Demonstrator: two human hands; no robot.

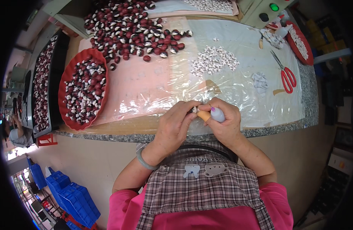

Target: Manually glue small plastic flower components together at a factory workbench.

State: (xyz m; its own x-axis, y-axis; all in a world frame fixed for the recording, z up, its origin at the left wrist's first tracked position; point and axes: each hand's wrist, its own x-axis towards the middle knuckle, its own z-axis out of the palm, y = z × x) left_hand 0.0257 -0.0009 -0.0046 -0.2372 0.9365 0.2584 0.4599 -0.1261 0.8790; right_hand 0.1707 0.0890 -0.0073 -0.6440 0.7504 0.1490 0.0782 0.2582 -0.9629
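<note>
My left hand pinched a small dark-and-white piece; right hand gripped the glue bottle, nozzle touching it.

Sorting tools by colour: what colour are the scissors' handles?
Red, on the scissors lying on the plastic sheet; seen in the head view.

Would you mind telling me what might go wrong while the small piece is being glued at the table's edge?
1. The left hand pinches the small dark-and-white piece right where the right hand aims the squeeze bottle, so glue might reach the fingertips.
2. Both hands work above the counter's front edge; a dropped piece would likely fall to the floor.
3. The plastic sheet is wrinkled, so drips could stick to it.
</note>
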